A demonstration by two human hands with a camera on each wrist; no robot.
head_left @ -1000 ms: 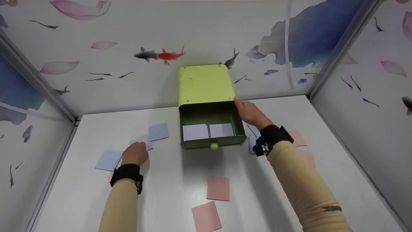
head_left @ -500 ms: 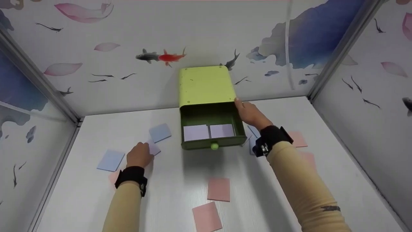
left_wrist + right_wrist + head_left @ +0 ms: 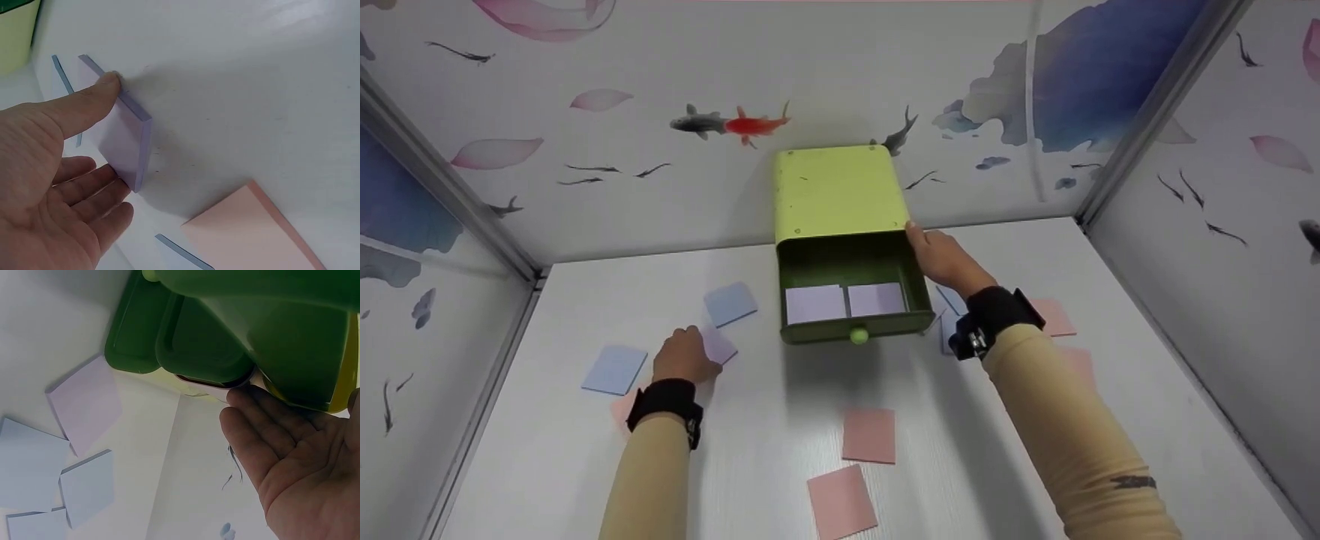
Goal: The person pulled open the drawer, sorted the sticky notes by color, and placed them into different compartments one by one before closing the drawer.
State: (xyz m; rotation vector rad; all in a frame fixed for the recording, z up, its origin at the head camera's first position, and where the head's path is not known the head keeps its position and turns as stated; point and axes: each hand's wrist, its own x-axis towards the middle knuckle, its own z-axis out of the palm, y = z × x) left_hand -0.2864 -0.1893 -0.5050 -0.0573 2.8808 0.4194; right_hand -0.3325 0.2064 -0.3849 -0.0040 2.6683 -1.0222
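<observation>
My left hand (image 3: 684,355) pinches a purple sticky-note pad (image 3: 717,345) by its edges, thumb on one side and fingers on the other. The left wrist view shows this pad (image 3: 121,135) tilted up on edge. A yellow-green drawer cabinet (image 3: 840,191) stands at the back wall with its top drawer (image 3: 810,334) pulled out. Two purple pads, a left one (image 3: 814,304) and a right one (image 3: 876,298), lie in that drawer. My right hand (image 3: 949,261) rests against the cabinet's right side, thumb at the upper front corner and fingers fairly straight in the right wrist view.
Blue pads (image 3: 730,304) (image 3: 615,369) lie around the left hand, with a pink pad (image 3: 253,230) partly under the wrist. Two pink pads (image 3: 869,435) (image 3: 842,502) lie in front. More blue, purple and pink pads (image 3: 1054,317) lie by the right arm. Printed walls enclose the table.
My left hand has shifted slightly right, and the purple pad has turned and slid right with it. The nearby blue pad has also turned a little. My right hand keeps its place.
</observation>
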